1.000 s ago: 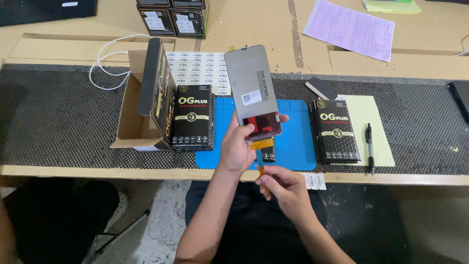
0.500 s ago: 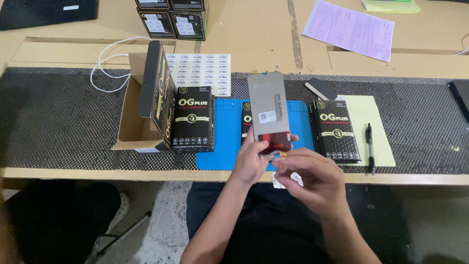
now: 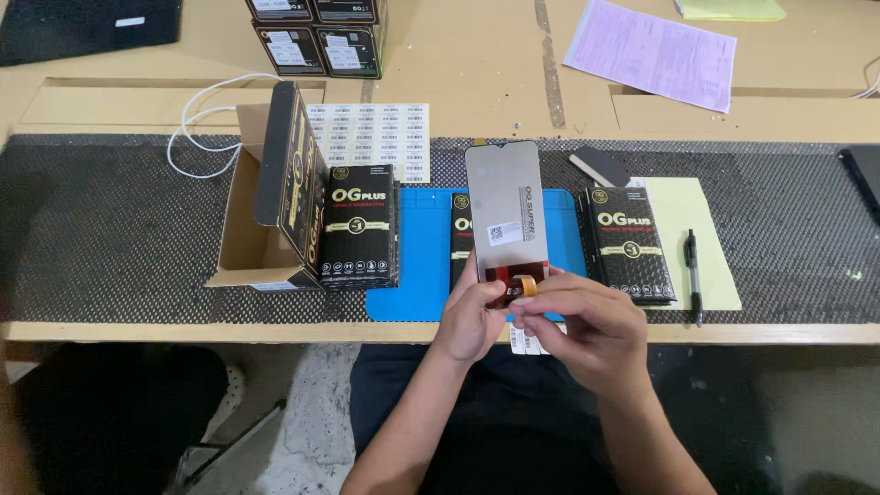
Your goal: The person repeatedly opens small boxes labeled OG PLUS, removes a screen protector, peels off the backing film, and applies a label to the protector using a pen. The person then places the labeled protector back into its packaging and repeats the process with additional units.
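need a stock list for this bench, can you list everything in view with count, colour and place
screen panel: 1, grey with a red-brown lower end, held upright over the blue mat
flex cable: 1, orange, at the panel's lower end
blue mat: 1, blue, middle of the bench
black packets: 3 lying flat, black with gold print, on and beside the mat
cardboard box: 1, brown, left, black packets standing in it
label sheet: 1, white, behind the packets
white cable: 1, left rear
stacked boxes: several, black, top edge
pen: 1, black, on yellow paper
printed sheet: 1, pale purple, top right
left hand: holds the panel's lower edge
right hand: fingers at the flex cable
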